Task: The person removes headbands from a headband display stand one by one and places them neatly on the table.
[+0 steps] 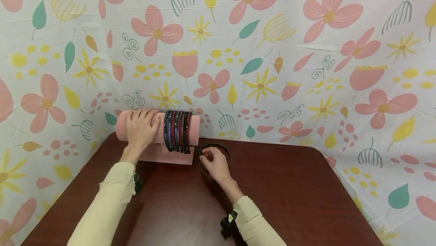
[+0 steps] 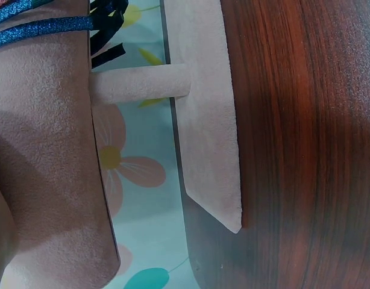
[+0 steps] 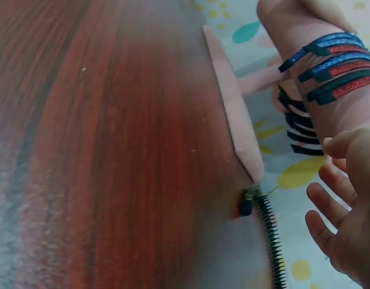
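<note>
A pink padded display stand [image 1: 159, 126] with a horizontal roll stands at the back left of the table. Several glittery toothed headbands [image 1: 177, 130], in blue, red and black, circle the roll toward its right end. My left hand [image 1: 141, 126] grips the roll from above, left of the headbands, its fingers over the far side. A dark toothed headband [image 3: 269, 241] lies on the table just right of the stand's base [image 3: 233, 108]. Over that headband, my right hand [image 1: 215, 162] hovers with loosely bent fingers [image 3: 326, 205] and nothing between them.
The dark red-brown wooden table [image 1: 272, 193] runs up to a flower-printed cloth [image 1: 259, 49] that hangs behind and around it. Small black devices sit on both wrists, such as the one [image 1: 229, 221] by the right sleeve.
</note>
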`<state>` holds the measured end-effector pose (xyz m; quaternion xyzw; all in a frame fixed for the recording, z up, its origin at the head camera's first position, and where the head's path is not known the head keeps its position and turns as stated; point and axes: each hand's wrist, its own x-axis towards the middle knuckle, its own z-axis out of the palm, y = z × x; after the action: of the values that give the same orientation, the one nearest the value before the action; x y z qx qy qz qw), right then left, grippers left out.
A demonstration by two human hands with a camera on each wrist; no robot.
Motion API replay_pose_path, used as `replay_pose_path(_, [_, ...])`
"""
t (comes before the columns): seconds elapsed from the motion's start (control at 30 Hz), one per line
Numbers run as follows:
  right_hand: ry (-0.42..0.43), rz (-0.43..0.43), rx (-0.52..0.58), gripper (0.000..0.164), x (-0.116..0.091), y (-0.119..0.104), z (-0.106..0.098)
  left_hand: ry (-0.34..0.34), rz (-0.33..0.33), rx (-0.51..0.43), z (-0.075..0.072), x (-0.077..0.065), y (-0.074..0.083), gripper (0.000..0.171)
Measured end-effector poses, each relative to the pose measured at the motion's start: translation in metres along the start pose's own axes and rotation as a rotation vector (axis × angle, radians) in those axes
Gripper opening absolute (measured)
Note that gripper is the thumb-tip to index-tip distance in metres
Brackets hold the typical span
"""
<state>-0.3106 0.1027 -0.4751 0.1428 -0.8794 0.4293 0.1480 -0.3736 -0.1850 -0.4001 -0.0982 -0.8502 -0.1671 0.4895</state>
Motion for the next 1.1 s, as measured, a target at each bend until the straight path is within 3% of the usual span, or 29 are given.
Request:
replay_pose_path(0.4, [0.06,-0.104,0.051,0.018,0.006,-0.021,-0.008,0.001,-0.002,0.008,0.001,0.0,-0.001,0.04])
replay_pose_path(0.7, [0.044,-0.21,0.068,0.023,0.01,-0.036,-0.008,-0.02,-0.015,0.004,-0.001,0.001,0.0,0.039])
replay_pose_path(0.93, [0.008,-0.212,0.122,0.022,0.012,-0.045,-0.004,-0.025,-0.025,0.0,-0.001,0.001,0.0,0.038])
replay_pose_path(1.1, [-0.006,-0.205,0.099,0.022,0.012,-0.051,0.0,-0.035,-0.032,0.0,-0.001,0.0,0.001,0.039])
